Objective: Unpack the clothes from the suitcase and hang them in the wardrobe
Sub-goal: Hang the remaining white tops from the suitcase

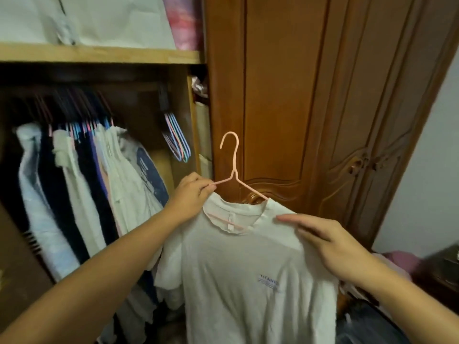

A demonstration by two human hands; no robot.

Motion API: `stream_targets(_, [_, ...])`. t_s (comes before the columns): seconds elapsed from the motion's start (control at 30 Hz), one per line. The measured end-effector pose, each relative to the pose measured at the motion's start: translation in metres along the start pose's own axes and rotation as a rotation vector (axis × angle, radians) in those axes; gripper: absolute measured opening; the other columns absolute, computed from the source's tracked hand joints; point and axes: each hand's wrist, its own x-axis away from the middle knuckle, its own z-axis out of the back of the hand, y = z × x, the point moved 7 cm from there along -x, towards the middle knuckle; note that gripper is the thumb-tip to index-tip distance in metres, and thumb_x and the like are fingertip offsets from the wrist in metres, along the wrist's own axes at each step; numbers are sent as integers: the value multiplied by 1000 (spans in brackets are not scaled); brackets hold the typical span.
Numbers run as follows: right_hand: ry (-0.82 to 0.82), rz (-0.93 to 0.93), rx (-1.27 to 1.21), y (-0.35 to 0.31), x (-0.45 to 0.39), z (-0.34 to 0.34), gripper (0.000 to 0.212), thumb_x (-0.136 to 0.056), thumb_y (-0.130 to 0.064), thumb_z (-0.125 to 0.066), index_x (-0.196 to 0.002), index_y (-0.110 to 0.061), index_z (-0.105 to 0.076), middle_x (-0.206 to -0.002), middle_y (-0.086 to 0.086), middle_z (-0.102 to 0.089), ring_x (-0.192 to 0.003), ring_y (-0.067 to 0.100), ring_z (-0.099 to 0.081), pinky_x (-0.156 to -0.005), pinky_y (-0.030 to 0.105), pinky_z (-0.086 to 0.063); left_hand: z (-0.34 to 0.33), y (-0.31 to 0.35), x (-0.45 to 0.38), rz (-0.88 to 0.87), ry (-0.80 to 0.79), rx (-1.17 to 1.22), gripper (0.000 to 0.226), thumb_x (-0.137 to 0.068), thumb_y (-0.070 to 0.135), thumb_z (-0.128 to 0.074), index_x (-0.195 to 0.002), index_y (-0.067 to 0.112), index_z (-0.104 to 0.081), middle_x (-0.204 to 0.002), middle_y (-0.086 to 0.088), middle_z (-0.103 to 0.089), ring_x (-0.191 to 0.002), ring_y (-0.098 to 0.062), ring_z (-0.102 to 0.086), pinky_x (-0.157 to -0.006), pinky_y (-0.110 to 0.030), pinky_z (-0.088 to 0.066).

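A white T-shirt (238, 274) with a small blue chest print hangs on a pink wire hanger (233, 167), held up in front of the wardrobe. My left hand (191, 197) pinches the hanger's left arm together with the shirt's shoulder. My right hand (330, 242) lies with straight fingers on the shirt's right shoulder, fingertips near the collar. The open wardrobe compartment (99, 145) is at the left, with several garments on a rail. The suitcase is not clearly in view.
Several empty pink and blue hangers (177, 142) hang at the rail's right end. A closed carved wooden wardrobe door (310, 108) stands straight ahead. A shelf (99, 54) above the rail carries white bags. Dark and pink cloth (397, 261) lies at the lower right.
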Motion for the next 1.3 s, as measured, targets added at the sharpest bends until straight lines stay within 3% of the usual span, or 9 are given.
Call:
stream_targets(0.1, [105,-7,-8,3,-22,-16,50,-102,-2,-48,-124,-43,-65,-128,-30,-60,-126,-14,-47,-113,19,-36,15,-30,-8,109,52,-394,40,-102,46,-46,-136,28,-57,-136,-3,-47,-127,-24,-41,-106,-42,-40])
stream_targets(0.23, [167,63,45,-17,-48,-17,56,-98,5,-50,-129,-40,-63,-130,-31,-58,-124,-17,-46,-108,10,-35,86,-88,-4,148,318,-712,53,-87,27,-65,-139,18,-55,-153,-23,-31,-142,-46,-23,-117,-57,-19])
stream_targets(0.37, [197,243,124,-60,-92,-38,61,-93,9,-55,-129,-39,-63,-126,-37,-55,-120,-22,-46,-102,3,-34,162,-136,-6,313,462,-609,69,-91,36,-61,-155,27,-35,-164,-22,-15,-151,-41,-9,-121,-54,-6])
stream_targets(0.53, [169,301,220,-87,-173,-113,61,-91,5,-53,-138,-33,-59,-137,-18,-57,-130,2,-51,-111,22,-39,176,-179,-13,440,221,-498,75,-98,62,-38,-161,27,-15,-168,-11,-12,-155,-28,-8,-124,-45,-5])
stream_targets(0.67, [181,333,273,-119,-232,-146,57,-95,0,-49,-144,-30,-52,-138,-6,-60,-127,15,-55,-105,21,-39,180,-181,-14,432,223,-469,75,-95,66,-41,-159,33,-22,-168,-4,-16,-154,-24,-12,-124,-42,-9])
stream_targets(0.8, [275,273,341,-158,-308,-150,57,-96,-2,-41,-143,-31,-53,-128,9,-65,-118,36,-58,-97,40,-46,185,-183,-18,429,173,-430,79,-89,75,-44,-157,38,-27,-166,0,-21,-153,-22,-18,-122,-44,-17])
stream_targets(1.03, [341,296,400,-164,-372,-187,44,-103,-7,-40,-145,-16,-48,-114,11,-64,-99,30,-64,-82,39,-52,196,-189,-15,409,165,-299,71,-89,70,-54,-153,46,-32,-166,9,-21,-153,-16,-18,-120,-42,-17])
stream_targets(1.23, [460,386,303,-167,-372,-178,59,-90,12,-48,-143,-15,-53,-113,8,-65,-96,27,-63,-82,39,-54,194,-188,-20,397,199,-279,69,-90,68,-54,-152,46,-35,-165,10,-23,-152,-13,-18,-120,-42,-16])
stream_targets(1.3, [401,347,374,-164,-386,-178,60,-91,11,-44,-145,-16,-50,-111,9,-64,-95,29,-62,-80,41,-53,193,-188,-19,395,200,-268,68,-90,68,-54,-152,46,-35,-165,10,-23,-152,-14,-18,-120,-42,-15])
